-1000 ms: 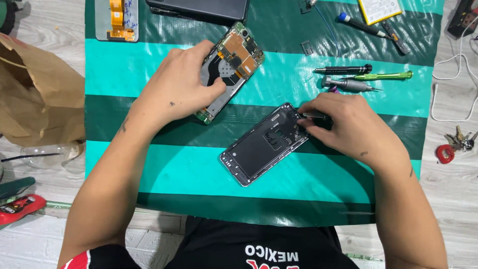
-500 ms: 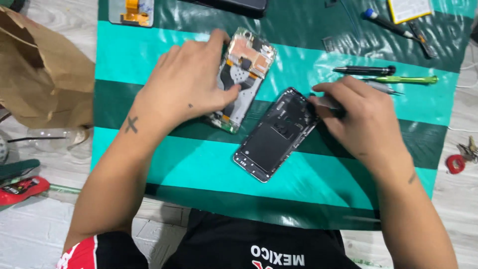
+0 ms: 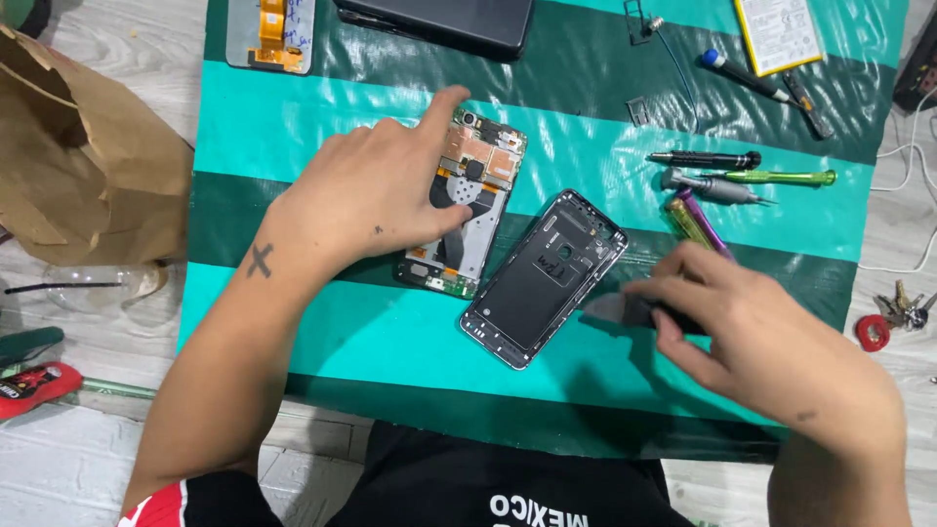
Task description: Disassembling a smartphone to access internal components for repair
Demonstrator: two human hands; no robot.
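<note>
Green-striped mat (image 3: 322, 107) | left hand (image 3: 376, 190) flat on phone board (image 3: 467, 210), grip released | right hand (image 3: 771, 337) pinching grey pick (image 3: 615, 310)

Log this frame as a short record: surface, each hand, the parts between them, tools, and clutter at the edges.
surface: striped green mat
left hand: pressing on the opened phone body, forefinger at its top edge
right hand: pinching a small dark flat piece beside the black back frame
back frame: lies flat, apart from the phone body
tools: screwdrivers at the mat's right
top edge: dark phone, screen part with orange flex, yellow-edged battery
off the mat: brown paper bag, keys
</note>
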